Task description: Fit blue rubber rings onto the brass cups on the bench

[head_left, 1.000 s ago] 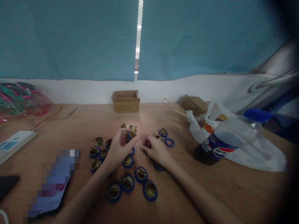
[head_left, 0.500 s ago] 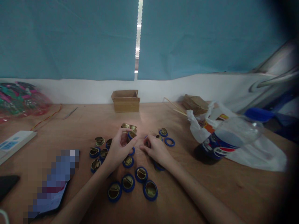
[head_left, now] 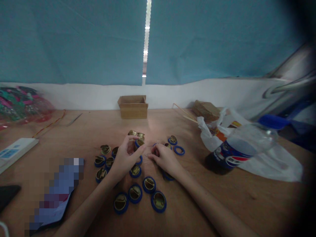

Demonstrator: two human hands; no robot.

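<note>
My left hand has its thumb and fingers bent around a pin-back badge with a blue rim, its gold back facing up. My right hand is a short way to the right, fingertips drawn together low over the table; whatever they grip is hidden. Several more badges lie pin side up around both hands, such as one near me and one at the left. An empty blue ring sits beyond my right hand. Gold pin backs lie just past my left fingers.
An open cardboard box stands at the back. To the right are a cola bottle, a white plastic bag and a brown package. On the left lie a phone, a white power strip and bagged items.
</note>
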